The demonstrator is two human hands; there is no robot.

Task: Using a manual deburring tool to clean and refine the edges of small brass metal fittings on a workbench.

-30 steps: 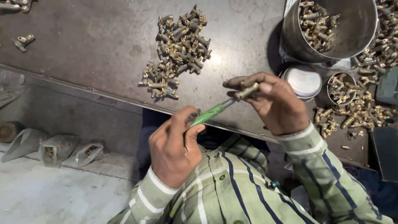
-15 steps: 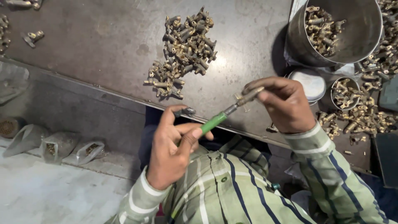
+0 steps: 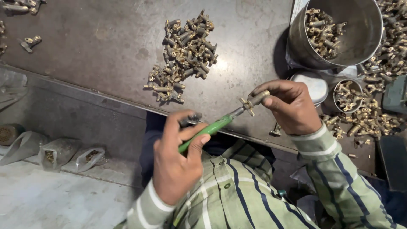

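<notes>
Brass fitting (image 3: 254, 101), small and dull, is pinched at the fingertips of the right hand (image 3: 288, 106), just in front of the desk (image 3: 97, 46) edge. Left hand (image 3: 178, 161) is closed round the green handle of a screwdriver (image 3: 207, 129); its metal tip meets the fitting, though the exact contact is too small to make out. A dark object under the left thumb cannot be identified.

Relative to the fitting: a heap of like brass parts (image 3: 182, 55) lies beyond it to the left on the desk; a steel bucket (image 3: 360, 38) part-filled with parts stands beyond to the right, cut off by the top edge. A pale round lid (image 3: 316, 85) sits just right of the hand, a small tin (image 3: 349, 95) of parts beside that, and loose parts (image 3: 373, 118) spread further right, running out of view.

Desk surface is dark, scuffed metal sheet. Below and left of the fitting, clear bags (image 3: 59, 152) lie on a grey concrete floor (image 3: 51, 199). Striped shirt sleeves (image 3: 335, 178) hide the lap.
</notes>
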